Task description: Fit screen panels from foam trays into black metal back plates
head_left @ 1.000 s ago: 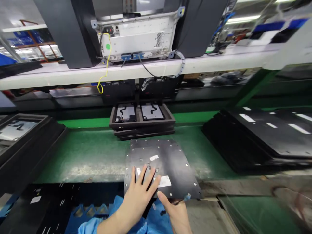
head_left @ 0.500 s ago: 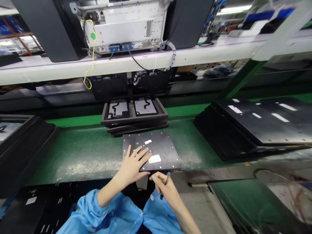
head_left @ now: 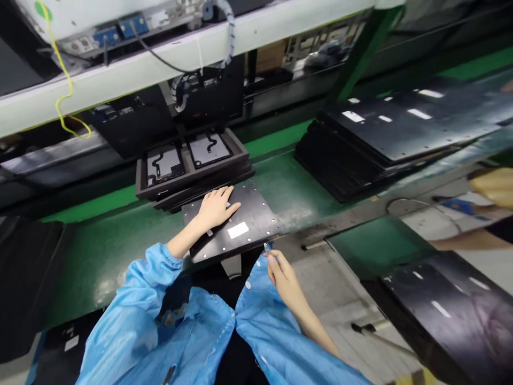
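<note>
A dark flat panel [head_left: 256, 208] lies on the green bench at its front edge. It has small holes along its rim and a white label [head_left: 238, 230]. My left hand [head_left: 216, 207] rests flat on the panel's far left part, fingers stretched and thumb apart. Just off the front right corner, my right hand [head_left: 282, 272] pinches a small slim tool [head_left: 266, 247] with a pale, pointed tip. The fingers cover most of that tool, so its exact kind does not show. The tip points up near the panel's edge.
Behind the panel stands a stack of dark foam trays [head_left: 200, 174] holding flat parts with black ribbon cables. More dark panels [head_left: 401, 128] are piled on the right, others [head_left: 444, 310] at lower right. A co-worker's yellow-gloved hand [head_left: 495, 187] shows at the right edge. A white shelf [head_left: 256, 40] crosses above.
The view has swung right and tilted down. My left hand has moved toward the panel's far side. My right hand has turned, and the tool's pointed tip now shows. A co-worker's gloved hand has come into view.
</note>
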Tool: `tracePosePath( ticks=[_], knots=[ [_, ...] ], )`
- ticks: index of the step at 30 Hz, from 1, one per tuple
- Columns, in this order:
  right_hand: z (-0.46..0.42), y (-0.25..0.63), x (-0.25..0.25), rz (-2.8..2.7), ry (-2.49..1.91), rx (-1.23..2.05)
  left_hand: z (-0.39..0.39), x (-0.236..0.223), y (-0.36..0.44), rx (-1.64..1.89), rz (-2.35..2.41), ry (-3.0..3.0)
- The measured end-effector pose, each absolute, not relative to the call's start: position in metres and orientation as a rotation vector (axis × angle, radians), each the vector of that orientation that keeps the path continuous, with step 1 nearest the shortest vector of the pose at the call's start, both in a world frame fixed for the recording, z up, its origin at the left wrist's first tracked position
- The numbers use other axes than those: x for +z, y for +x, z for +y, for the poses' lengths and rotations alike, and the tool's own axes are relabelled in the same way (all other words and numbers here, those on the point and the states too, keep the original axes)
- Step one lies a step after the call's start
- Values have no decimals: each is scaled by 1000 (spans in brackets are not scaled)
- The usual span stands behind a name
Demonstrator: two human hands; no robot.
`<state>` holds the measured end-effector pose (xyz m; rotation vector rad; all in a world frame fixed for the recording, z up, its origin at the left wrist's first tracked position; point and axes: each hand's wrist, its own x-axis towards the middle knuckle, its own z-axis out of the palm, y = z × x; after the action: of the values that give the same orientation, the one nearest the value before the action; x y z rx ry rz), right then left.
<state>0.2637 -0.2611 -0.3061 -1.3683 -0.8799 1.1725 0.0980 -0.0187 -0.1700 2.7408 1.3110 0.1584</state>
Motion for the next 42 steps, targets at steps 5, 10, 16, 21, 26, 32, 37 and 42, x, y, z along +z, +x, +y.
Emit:
tracePosePath(
  ticks=[5, 10, 16, 21, 26, 32, 37, 42],
  knots=[
    [-244, 260, -306, -786, -1274, 1112, -4, -179, 133, 194, 1419, 2735],
    [-241, 256, -308, -759, -1210, 1160, -3, -187, 134, 211, 1401, 2796],
    [-232, 288, -286, -1026, -1315, 1181, -2, -188, 135, 213, 1409, 2796],
    [-230, 324, -238, -1602, -1692, 895, -8, -182, 133, 216, 1375, 2754],
    [-230, 321, -203, -1977, -2148, 505, -54, -167, 100, 21, 745, 2919],
    [-228, 311, -185, -2178, -2207, 355, -114, -163, 58, -120, 875, 3044],
    [-227, 315, -174, -2289, -2218, 392, -132, -156, 51, 2, 773, 3237],
    [-220, 305, -174, -2204, -2193, 335, -124, -123, 39, 233, 751, 3299]
  ],
)
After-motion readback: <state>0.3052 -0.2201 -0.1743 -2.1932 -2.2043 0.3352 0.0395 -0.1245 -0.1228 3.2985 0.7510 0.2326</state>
